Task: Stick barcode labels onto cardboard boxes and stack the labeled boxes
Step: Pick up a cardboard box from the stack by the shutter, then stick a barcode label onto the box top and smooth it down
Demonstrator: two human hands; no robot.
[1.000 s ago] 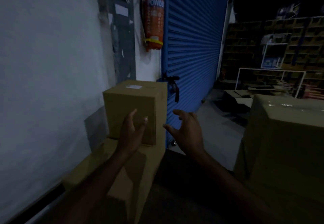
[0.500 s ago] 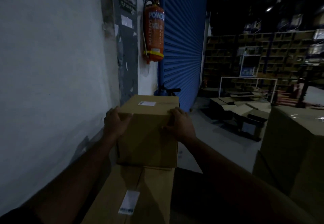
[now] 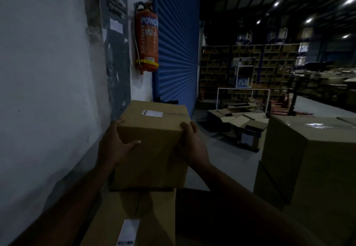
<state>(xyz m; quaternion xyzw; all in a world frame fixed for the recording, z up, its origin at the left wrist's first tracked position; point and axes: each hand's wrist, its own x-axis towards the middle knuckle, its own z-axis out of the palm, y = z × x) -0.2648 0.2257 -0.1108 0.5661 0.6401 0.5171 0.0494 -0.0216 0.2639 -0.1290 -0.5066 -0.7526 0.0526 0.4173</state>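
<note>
Cardboard box (image 3: 152,149), sealed, with a label (image 3: 151,113) on top, sits on a lower box (image 3: 154,217). Left hand (image 3: 113,145) and right hand (image 3: 192,143) grip its sides, fingers clamped. At 3 o'clock, another box (image 3: 308,168) is cut off; contents are hidden.

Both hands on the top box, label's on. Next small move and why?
Probably release it and draw both hands back. The top box already carries its barcode label and appears to sit on the lower box, which shows a label of its own. The left hand and right hand only grip its sides, so the stacking step looks done.
</note>
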